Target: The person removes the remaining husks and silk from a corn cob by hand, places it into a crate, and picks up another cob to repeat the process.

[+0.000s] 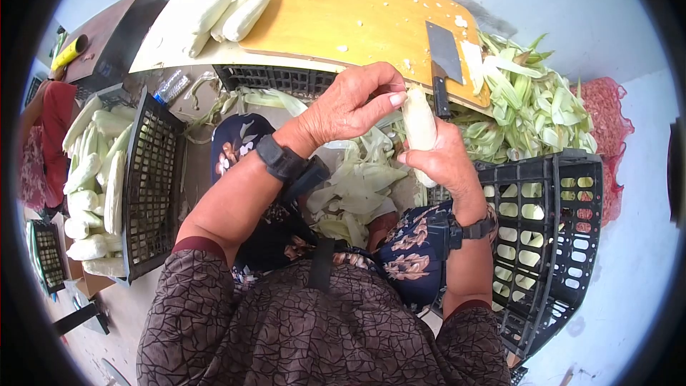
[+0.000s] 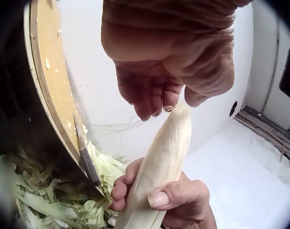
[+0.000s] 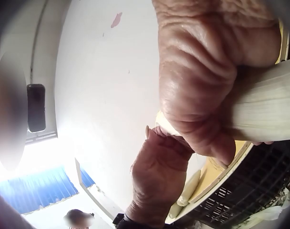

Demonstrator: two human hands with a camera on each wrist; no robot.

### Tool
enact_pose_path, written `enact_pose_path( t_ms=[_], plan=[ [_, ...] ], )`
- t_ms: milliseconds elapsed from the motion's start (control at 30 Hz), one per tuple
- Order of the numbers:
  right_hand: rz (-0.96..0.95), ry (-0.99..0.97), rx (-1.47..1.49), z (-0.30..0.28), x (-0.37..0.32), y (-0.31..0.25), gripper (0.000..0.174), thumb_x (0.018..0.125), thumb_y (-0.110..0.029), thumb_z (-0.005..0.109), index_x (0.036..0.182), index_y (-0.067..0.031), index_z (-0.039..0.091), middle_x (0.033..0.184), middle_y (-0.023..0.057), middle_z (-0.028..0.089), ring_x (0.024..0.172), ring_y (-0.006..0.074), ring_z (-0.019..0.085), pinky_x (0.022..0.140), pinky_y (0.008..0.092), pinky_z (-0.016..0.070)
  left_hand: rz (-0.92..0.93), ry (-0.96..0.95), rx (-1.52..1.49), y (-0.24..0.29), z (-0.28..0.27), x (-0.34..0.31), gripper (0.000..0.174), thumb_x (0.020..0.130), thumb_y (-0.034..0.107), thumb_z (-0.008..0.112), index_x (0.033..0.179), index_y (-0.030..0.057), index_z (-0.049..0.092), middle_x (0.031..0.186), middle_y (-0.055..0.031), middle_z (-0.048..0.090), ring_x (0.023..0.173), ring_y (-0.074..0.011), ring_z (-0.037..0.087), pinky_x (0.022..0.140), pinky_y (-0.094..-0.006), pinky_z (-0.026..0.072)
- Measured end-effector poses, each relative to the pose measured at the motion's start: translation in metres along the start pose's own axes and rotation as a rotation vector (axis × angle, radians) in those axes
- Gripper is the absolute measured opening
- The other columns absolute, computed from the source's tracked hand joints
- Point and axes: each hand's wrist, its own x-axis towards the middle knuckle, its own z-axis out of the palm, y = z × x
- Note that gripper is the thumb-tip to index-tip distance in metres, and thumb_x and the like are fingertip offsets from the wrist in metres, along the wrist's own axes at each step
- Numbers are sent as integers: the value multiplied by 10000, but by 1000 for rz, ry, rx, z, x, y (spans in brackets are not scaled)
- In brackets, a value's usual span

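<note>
My right hand grips a pale ear of corn, still wrapped in thin husk, with the thumb laid along its side. The ear's tip points up and away from me. At that tip my left hand pinches fine strands of corn silk between thumb and fingers. Loose strands trail off to the side in the left wrist view. In the right wrist view the right hand covers much of the ear, and the left hand shows beyond it.
A cleaver lies on the yellow board, its handle over the near edge. Several husked ears rest at the board's left. Peeled husks are heaped at right. Black crates stand on both sides; husks litter the floor.
</note>
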Motion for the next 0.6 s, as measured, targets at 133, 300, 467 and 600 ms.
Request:
enact_pose_path(
  t_ms=[133, 300, 467, 600],
  plan=[
    [2, 20, -31, 2, 1, 3, 272, 583, -7, 694, 821, -3, 562, 718, 25, 582, 656, 112, 551, 612, 269, 457, 70, 67, 94, -1, 4, 1, 136, 852, 139, 518, 880, 6, 504, 802, -101, 538, 734, -214, 532, 700, -304, 436],
    [8, 56, -89, 4, -1, -5, 313, 566, -31, 718, 834, 13, 561, 718, 47, 590, 666, 131, 557, 631, 288, 465, 130, 90, 194, -3, 4, 3, 112, 832, 111, 539, 852, 9, 496, 781, -117, 531, 717, -273, 540, 667, -328, 434],
    [2, 49, -145, 4, 1, -1, 327, 556, -56, 728, 829, 22, 565, 708, 70, 597, 654, 143, 563, 621, 292, 468, 321, 125, 329, -4, 4, 5, 78, 791, 38, 549, 808, 14, 477, 742, -118, 514, 685, -294, 522, 627, -349, 423],
    [-22, 44, -128, 4, 0, -6, 315, 557, -66, 722, 816, 27, 568, 691, 83, 598, 639, 146, 565, 608, 295, 468, 320, 167, 334, -4, 6, 4, 72, 783, 23, 541, 798, 16, 471, 729, -111, 508, 668, -287, 515, 611, -341, 418]
  ],
)
